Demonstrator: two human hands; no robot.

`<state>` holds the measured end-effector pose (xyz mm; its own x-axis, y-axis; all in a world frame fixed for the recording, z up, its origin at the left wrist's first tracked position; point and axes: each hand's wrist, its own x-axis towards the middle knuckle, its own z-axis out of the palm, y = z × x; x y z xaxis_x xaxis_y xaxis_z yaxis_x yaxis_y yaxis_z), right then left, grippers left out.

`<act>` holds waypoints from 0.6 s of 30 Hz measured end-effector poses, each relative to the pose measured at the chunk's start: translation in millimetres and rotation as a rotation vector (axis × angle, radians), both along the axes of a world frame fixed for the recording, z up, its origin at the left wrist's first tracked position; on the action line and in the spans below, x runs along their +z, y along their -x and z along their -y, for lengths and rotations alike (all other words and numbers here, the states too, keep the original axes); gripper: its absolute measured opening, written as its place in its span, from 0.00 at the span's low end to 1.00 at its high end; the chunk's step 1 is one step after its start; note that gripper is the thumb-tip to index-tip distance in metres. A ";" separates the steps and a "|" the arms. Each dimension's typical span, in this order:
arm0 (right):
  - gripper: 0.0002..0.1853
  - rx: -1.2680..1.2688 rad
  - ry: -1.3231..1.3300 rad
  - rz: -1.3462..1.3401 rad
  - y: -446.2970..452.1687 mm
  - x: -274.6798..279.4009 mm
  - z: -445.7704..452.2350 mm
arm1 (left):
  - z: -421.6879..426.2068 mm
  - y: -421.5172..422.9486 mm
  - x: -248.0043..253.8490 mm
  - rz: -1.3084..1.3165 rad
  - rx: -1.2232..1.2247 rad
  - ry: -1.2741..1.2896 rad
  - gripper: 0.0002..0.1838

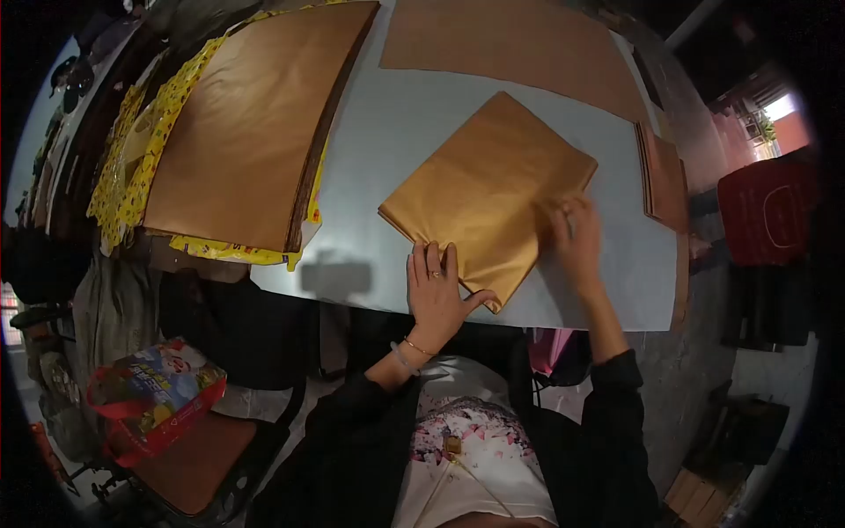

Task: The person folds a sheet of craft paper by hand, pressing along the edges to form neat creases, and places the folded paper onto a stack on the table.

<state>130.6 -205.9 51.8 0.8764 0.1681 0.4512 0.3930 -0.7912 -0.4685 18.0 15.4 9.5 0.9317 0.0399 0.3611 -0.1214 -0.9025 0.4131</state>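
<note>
The layered brown paper (493, 176) could skew or crease should the left hand (437, 290), fingers spread along its lower-left edge, slacken under a tug; the right hand (576, 238) is blurred, so I cannot tell whether it pinches. Golden, faintly glossy, puckered near its bottom corner, the paper lies diamond-wise centre-frame on the pale tabletop (616, 304)

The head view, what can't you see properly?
All in the head view:
Part of the gold paper: hidden under the left hand.
The right hand: blurred, so whether it touches the gold paper is unclear.
The far brown sheet: cut off by the top edge.
</note>
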 end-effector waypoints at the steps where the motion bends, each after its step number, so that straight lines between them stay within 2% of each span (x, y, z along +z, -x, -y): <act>1: 0.17 0.144 0.086 0.008 32.9 -8.0 -14.3 | 2.1 0.7 -1.9 -0.013 0.002 -0.027 0.45; 3: 0.22 0.288 0.167 -0.135 84.1 5.4 -46.4 | 4.6 1.8 -3.9 -0.024 -0.006 -0.055 0.41; 6: 0.29 0.272 0.269 -0.111 104.3 -21.7 -59.8 | 3.7 3.9 -1.2 0.006 -0.022 0.005 0.31; 9: 0.29 0.227 0.221 -0.135 103.2 -34.9 -57.2 | -12.3 5.7 -3.2 0.045 0.002 0.147 0.28; 11: 0.28 0.234 0.240 -0.153 102.4 -33.1 -57.0 | -32.8 4.2 -5.8 0.120 0.074 0.044 0.27; 14: 0.26 0.265 0.196 -0.144 101.9 -39.0 -53.7 | -57.8 1.1 -10.1 0.079 0.131 -0.029 0.25; 18: 0.25 0.270 0.197 -0.171 101.9 -39.9 -54.3 | -65.6 -2.2 -12.2 -0.047 0.086 -0.050 0.30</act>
<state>28.8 -151.6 11.9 0.8487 0.4723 0.2381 0.5289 -0.7515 -0.3944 20.2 80.9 -2.7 0.9414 0.1040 0.3209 -0.0240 -0.9283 0.3711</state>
